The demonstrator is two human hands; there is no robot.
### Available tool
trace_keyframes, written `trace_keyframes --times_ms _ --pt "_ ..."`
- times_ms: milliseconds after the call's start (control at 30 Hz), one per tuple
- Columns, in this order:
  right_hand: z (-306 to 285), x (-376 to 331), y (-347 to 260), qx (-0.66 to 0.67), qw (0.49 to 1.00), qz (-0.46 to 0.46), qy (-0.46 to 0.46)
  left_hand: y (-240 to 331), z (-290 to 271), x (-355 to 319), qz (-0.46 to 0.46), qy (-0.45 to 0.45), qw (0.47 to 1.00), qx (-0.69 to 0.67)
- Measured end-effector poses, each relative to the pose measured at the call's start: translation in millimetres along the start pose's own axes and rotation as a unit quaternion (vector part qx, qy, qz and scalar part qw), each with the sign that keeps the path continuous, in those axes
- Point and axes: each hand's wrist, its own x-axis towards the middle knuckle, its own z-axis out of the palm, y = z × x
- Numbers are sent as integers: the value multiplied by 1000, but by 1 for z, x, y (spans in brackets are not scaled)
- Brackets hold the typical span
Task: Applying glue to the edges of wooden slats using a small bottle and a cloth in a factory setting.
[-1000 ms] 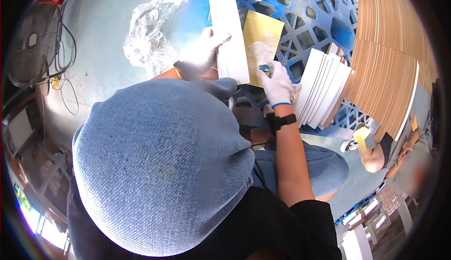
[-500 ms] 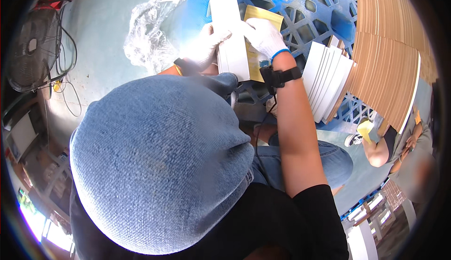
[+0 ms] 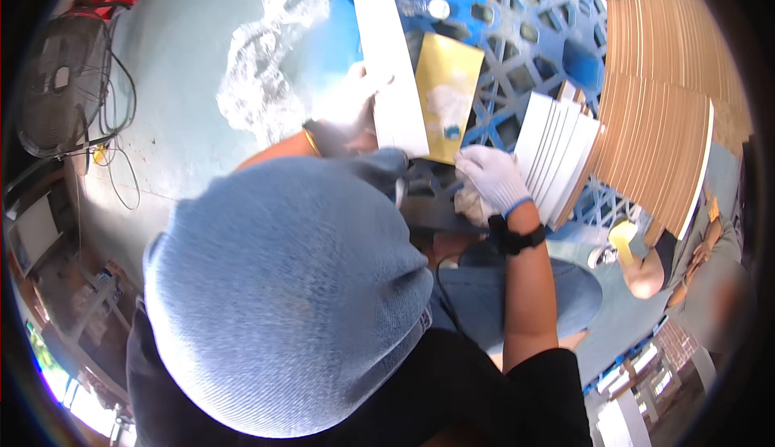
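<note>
In a white knit glove, my left hand (image 3: pixel 355 102) is closed on the left edge of a long white board (image 3: pixel 389 68), which stretches away from me over the blue pallet. My right hand (image 3: pixel 492 177), also gloved and with a black strap at the wrist, is at the near right of the board. Its fingers are curled down onto a crumpled off-white cloth (image 3: pixel 472 206), and the fingertips are partly hidden. Between board and right hand lies a yellow sheet (image 3: pixel 448 64) with a pale patch and a small blue spot.
Stacked white boards (image 3: pixel 557 148) stand right of my right hand, beside a long row of brown-edged boards (image 3: pixel 658 140). A bottle (image 3: pixel 420 7) lies on the blue pallet (image 3: pixel 533 19). Clear plastic wrap (image 3: pixel 258 76) and a fan (image 3: pixel 64 84) are left. Another person (image 3: pixel 702 261) sits at right.
My right hand has left the board and come nearer and to the right, down to the cloth, uncovering the yellow sheet. My left hand stays on the board, whose far end has shifted nearer.
</note>
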Motion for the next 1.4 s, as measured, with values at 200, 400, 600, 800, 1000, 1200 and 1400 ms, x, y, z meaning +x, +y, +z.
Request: trace_keyframes --times_ms 200,400,600,800,1000,1200,1400 --pt "-1 -2 -10 128 984 21 120 9 10 10 57 5 998 -26" --pt "-14 7 -84 192 958 -128 173 40 57 12 128 -24 991 26" --pt "-33 -3 -162 43 959 -150 237 92 109 12 138 -130 974 126" --pt "-57 -21 -154 -120 771 -425 460 168 181 -31 122 -121 946 276" --pt "-75 -83 -152 365 806 -408 226 209 244 -69 76 -207 894 390" --pt "-86 -103 -128 513 740 -433 40 180 239 -107 78 -262 919 285" --pt "-74 -103 -119 629 682 -372 17 151 221 -143 162 -257 942 140"
